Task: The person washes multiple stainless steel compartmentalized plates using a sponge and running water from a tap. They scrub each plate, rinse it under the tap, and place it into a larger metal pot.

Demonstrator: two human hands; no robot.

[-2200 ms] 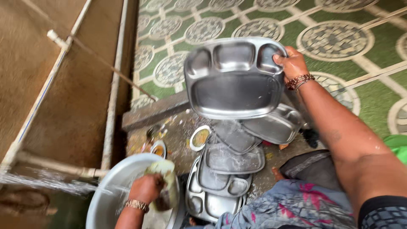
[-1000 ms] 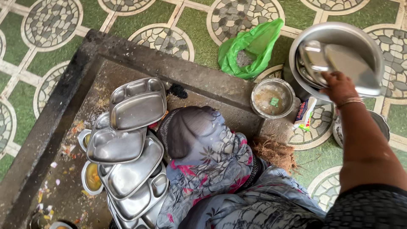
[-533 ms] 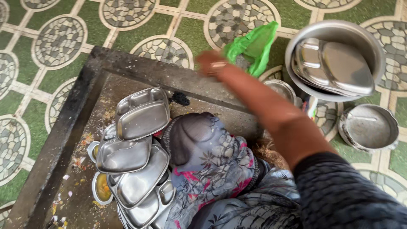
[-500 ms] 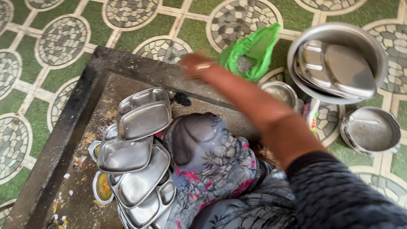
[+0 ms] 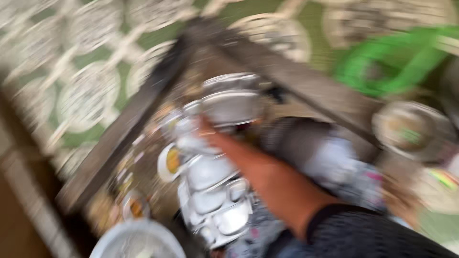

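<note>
Blurrily, a right hand [image 5: 206, 128] reaches to steel trays [image 5: 210, 191] stacked on the wet floor [image 5: 143, 157]; its grip cannot be told. Picking-up step, I judge; next needs a firm hold on the top tray [image 5: 232, 107].

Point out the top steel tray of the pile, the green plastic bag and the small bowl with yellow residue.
top steel tray [image 5: 233, 107]: head view, on its blurred flat middle.
green plastic bag [image 5: 399, 62]: head view, on its crumpled body.
small bowl with yellow residue [image 5: 171, 161]: head view, on the yellow inside.
</note>
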